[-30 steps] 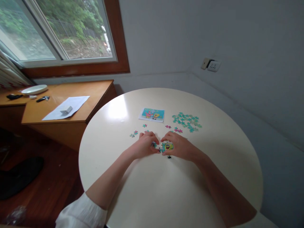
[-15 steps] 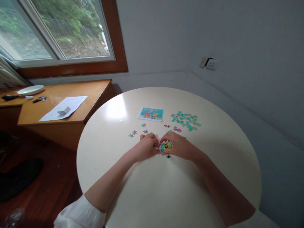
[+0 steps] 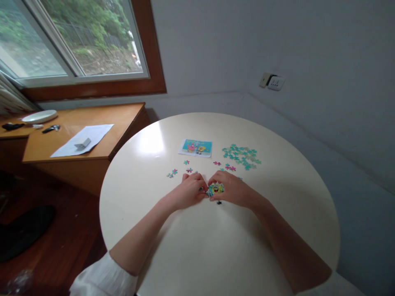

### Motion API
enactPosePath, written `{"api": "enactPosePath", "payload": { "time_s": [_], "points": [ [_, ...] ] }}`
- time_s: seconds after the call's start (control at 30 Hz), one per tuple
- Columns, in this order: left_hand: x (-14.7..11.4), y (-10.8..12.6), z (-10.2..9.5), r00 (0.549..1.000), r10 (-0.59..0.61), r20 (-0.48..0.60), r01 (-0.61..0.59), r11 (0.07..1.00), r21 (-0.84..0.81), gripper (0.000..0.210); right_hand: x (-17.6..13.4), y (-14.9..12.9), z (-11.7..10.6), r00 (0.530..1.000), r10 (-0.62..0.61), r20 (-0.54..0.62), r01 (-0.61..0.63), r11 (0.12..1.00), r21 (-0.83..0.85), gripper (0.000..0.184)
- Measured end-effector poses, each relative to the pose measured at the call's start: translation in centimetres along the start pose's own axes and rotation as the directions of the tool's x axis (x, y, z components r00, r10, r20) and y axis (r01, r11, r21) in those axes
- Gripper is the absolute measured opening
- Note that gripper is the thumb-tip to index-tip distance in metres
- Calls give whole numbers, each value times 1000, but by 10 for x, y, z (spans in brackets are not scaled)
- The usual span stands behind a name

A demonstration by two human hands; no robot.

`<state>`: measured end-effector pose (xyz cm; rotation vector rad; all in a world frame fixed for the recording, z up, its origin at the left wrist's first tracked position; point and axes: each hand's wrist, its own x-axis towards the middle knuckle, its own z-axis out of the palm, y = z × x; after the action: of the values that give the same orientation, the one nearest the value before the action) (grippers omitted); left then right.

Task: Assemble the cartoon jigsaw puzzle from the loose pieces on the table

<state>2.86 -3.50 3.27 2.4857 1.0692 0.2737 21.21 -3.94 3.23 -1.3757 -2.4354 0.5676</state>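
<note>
Both my hands meet over the near middle of a round white table [image 3: 191,255]. Between the thumb and fingers of my right hand [image 3: 233,188] is a joined section of jigsaw puzzle [image 3: 217,188] with a yellow cartoon face on teal. My left hand [image 3: 194,190] pinches a puzzle piece at the section's left edge; the fingers cover most of it. A small dark piece [image 3: 219,202] shows just below my right thumb. Beyond my hands lie loose pink and teal pieces [image 3: 230,167], and others [image 3: 172,173] sit to the left.
A picture card [image 3: 196,148] with cartoon figures lies farther back. To its right spreads a pile of teal puzzle pieces [image 3: 241,156]. Left of the table stands a wooden desk [image 3: 129,117] bearing white paper [image 3: 95,133], a small grey block [image 3: 82,143] and a white plate [image 3: 40,116].
</note>
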Motion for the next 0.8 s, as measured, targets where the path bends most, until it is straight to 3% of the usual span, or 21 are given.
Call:
{"api": "enactPosePath", "payload": {
  "time_s": [0.3, 0.8],
  "points": [
    [0, -3, 1, 1000, 1, -2, -1, 1000, 4, 12, 0, 7, 4, 1000, -22, -21, 23, 999, 44, 16],
    [-1, 3, -7, 1000, -2, 14, 1, 1000, 32, 17, 0, 10, 6, 1000, -3, -7, 4, 998, 62, 17]
  ]
}}
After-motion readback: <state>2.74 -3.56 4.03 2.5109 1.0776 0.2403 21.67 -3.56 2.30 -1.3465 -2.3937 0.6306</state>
